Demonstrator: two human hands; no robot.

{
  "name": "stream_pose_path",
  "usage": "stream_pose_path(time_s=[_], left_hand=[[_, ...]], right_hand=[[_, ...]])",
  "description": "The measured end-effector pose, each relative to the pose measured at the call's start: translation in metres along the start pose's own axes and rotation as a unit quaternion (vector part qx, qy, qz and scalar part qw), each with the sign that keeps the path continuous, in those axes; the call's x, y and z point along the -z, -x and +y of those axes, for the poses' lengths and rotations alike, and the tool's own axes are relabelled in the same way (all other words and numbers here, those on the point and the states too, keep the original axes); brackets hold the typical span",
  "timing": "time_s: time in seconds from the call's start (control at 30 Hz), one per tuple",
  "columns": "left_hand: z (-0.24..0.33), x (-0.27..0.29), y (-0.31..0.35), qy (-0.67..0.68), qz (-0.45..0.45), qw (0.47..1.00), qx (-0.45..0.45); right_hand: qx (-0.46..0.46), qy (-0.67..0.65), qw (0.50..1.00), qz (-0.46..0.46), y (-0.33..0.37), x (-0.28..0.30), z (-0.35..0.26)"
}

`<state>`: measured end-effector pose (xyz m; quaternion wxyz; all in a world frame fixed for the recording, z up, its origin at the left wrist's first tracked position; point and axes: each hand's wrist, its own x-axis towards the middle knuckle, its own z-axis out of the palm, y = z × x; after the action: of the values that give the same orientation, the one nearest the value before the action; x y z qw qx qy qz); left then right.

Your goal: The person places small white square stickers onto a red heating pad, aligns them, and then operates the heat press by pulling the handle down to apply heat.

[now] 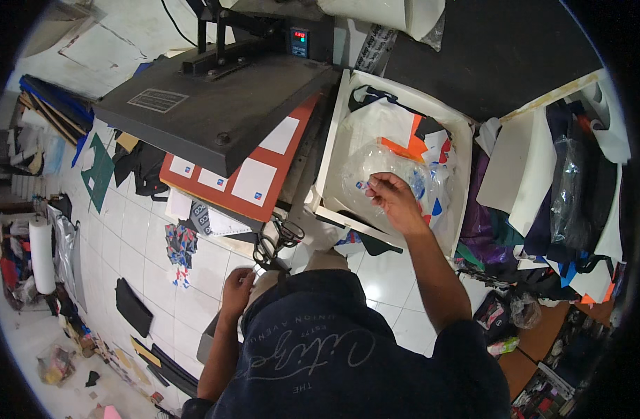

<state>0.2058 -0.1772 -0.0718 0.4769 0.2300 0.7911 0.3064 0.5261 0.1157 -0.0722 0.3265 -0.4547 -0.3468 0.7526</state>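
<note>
My right hand (393, 199) reaches over an open white drawer (332, 157), thumb and fingers pinched on a small printed patch (362, 186) of blue and red. Beneath it in the drawer lie a clear plastic bag (365, 150) and orange, white and dark scraps. My left hand (237, 290) hangs near my waist with its fingers curled and nothing visible in them. Black-handled scissors (278, 241) lie nearby. On the left, a heat press has its dark upper plate (208, 105) raised above a red-brown pad (281, 164). Several white sheets (254, 183) with small blue-red prints rest on that pad.
A lit control box (300, 42) stands behind the press plate. Stacked fabrics and plastic-wrapped pieces (571, 188) crowd the right side. Patterned scraps (181, 244), a green sheet (97, 171) and a black folded piece (134, 307) lie on the white tiled floor at left.
</note>
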Motion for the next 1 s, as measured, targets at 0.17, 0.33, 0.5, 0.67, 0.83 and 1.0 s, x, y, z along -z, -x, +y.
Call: stream_pose_path(time_s=[0.17,0.33,0.5,0.67,0.83,1.0], left_hand=[[0.142,-0.066,-0.006,0.088,-0.158,0.978,-0.108],[0.192,-0.097,-0.004,0.088,-0.181,0.964,-0.171],[0.186,-0.103,-0.001,0.139,-0.155,0.965,-0.157],[0.18,-0.1,0.002,0.178,-0.148,0.964,-0.133],[0.177,-0.095,0.005,0.213,-0.127,0.965,-0.087],[0.166,-0.088,0.001,0.222,-0.136,0.961,-0.09]], right_hand=[[0.013,-0.11,0.993,-0.028,0.047,-0.053,-0.002],[0.063,-0.008,0.997,-0.04,0.067,-0.09,-0.004],[0.142,0.026,0.988,-0.05,0.071,-0.098,0.009],[0.128,0.06,0.989,-0.046,0.076,-0.098,0.009],[0.087,0.126,0.987,-0.057,0.078,-0.099,0.003],[0.113,0.182,0.974,-0.073,0.073,-0.108,0.016]])
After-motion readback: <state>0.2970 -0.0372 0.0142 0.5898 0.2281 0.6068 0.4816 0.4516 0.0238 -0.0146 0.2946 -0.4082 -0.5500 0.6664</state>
